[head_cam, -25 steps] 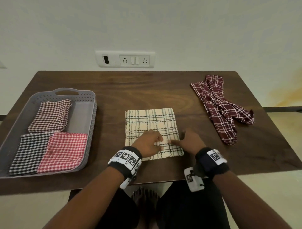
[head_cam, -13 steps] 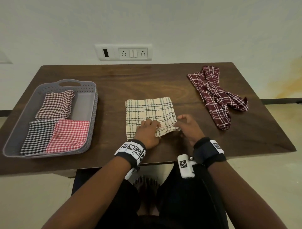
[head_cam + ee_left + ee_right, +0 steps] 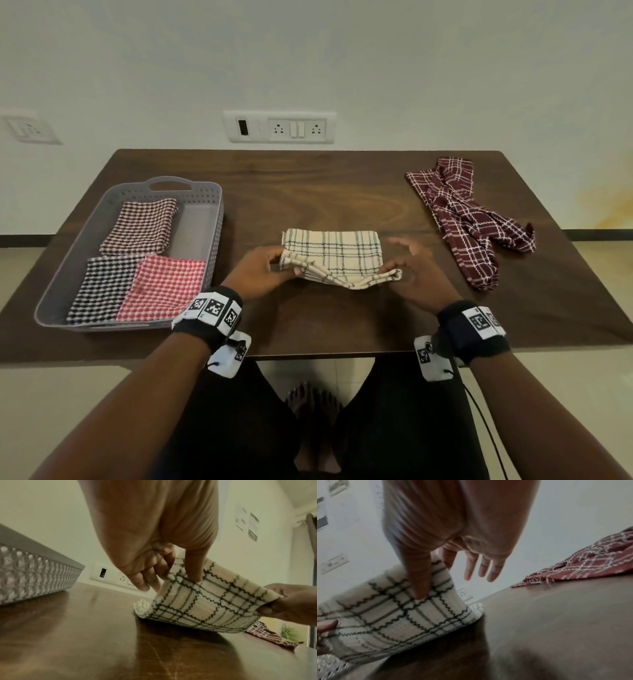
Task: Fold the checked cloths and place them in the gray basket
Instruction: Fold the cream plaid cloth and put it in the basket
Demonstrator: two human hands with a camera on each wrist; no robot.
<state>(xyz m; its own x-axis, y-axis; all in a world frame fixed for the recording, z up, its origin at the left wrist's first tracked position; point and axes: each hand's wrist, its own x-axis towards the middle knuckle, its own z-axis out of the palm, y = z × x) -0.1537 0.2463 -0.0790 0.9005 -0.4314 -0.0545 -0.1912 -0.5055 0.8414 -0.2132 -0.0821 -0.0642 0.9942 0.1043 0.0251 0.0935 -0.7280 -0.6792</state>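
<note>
Near the table (image 3: 308, 325) edge, the left hand (image 3: 260, 270) pinches the near-left corner of the cream checked cloth (image 3: 334, 253); the right hand (image 3: 416, 274) pinches its near-right corner between thumb and forefinger, other fingers spread. The lifted near edge hangs between both hands, the far part resting on the table. Left: the gray basket (image 3: 214, 240) with three folded cloths. Far right: a crumpled maroon cloth (image 3: 462, 219).
</note>
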